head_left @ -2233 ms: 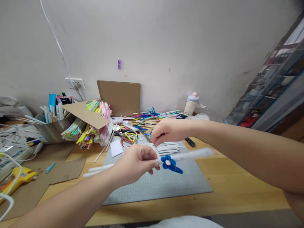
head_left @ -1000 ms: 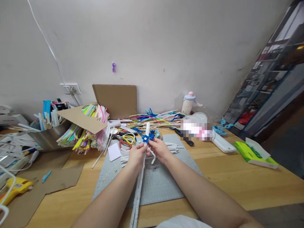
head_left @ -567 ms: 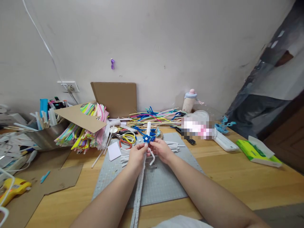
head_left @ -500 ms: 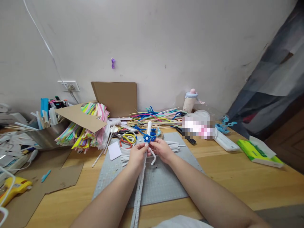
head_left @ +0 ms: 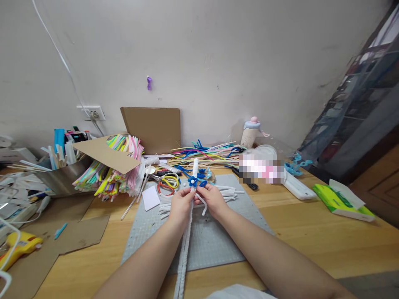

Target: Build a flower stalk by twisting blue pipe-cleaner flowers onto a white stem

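A long white pipe-cleaner stem (head_left: 186,236) runs from my lap up over the grey cutting mat (head_left: 215,241). A small blue pipe-cleaner flower (head_left: 192,181) sits on it near its top. My left hand (head_left: 180,204) is closed round the stem just below the flower. My right hand (head_left: 213,199) pinches a short loose white pipe-cleaner end (head_left: 203,204) that curls off the stem beside the flower.
Loose white pieces (head_left: 229,192) lie on the mat. Behind are scissors (head_left: 165,179), coloured pipe cleaners (head_left: 205,154), a cardboard box of bright ones (head_left: 116,164), a metal tub (head_left: 64,174), a bottle (head_left: 251,132). A yellow glue gun (head_left: 20,246) lies left, a green pack (head_left: 341,201) right.
The stem, held crosswise in the air 2.2 s ago, now points away from me over the mat. Both hands have closed in by the flower; the right one has shifted slightly.
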